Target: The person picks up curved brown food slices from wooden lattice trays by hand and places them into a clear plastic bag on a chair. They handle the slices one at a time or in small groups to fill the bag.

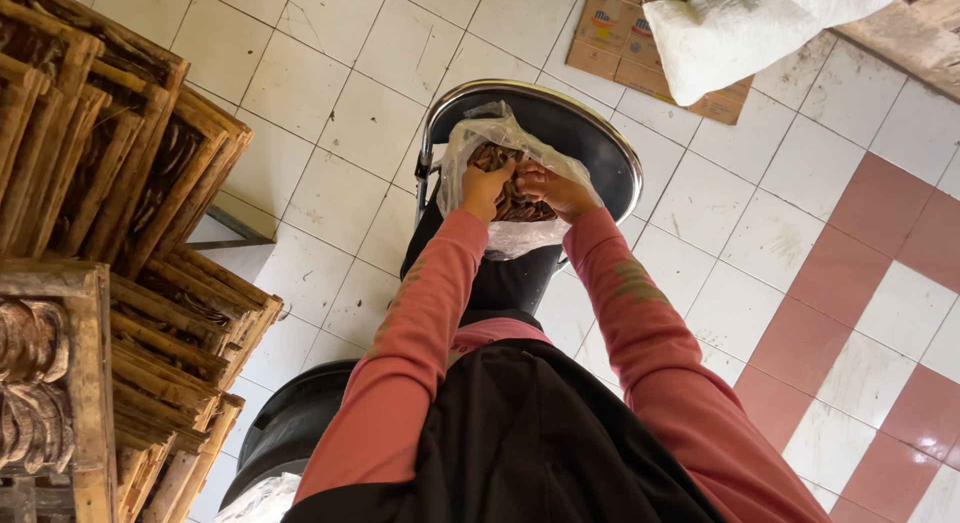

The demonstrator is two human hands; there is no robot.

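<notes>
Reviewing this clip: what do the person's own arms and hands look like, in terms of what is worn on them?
Both arms are covered to the wrist by long salmon-pink sleeves: the left sleeve and the right sleeve. Each sleeve carries a faded greenish marking along the forearm. The left hand and right hand are bare, with no gloves; any rings or watch cannot be made out. A black garment covers the chest.

White tiled floor (330, 113) with red squares, black chrome-rimmed bin (590, 133) holding clear plastic bag (500, 238), flattened cardboard (615, 43), white sack (750, 23), stacked wooden racks (120, 183)
</notes>
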